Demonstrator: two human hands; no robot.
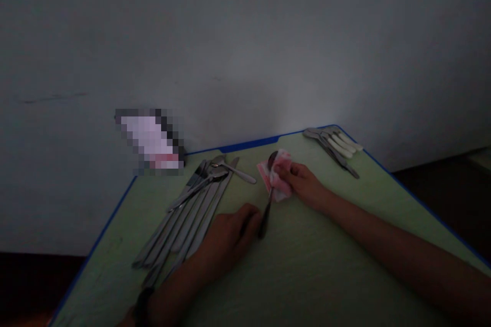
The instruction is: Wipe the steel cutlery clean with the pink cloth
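Note:
A pink-and-white tissue (pixel 283 176) is pinched in my right hand (pixel 301 179), whose fingers press it around the bowl end of a spoon (pixel 264 217). The spoon's dark handle slants down toward me. My left hand (pixel 232 230) is curled, its fingertips at the handle; its grip is partly hidden. Left of that hand lies a group of table knives (pixel 192 214), side by side. Two other spoons rest across their far ends: one spoon (pixel 217 176) over the blades, another spoon (pixel 240 171) pointing right.
White-handled cutlery (pixel 343 144) lies at the far right corner, beside a longer metal piece (pixel 337 156). A blurred-out upright object (pixel 149 138) leans at the far left against the wall (pixel 245 51). The green table (pixel 307 265) has a blue edge.

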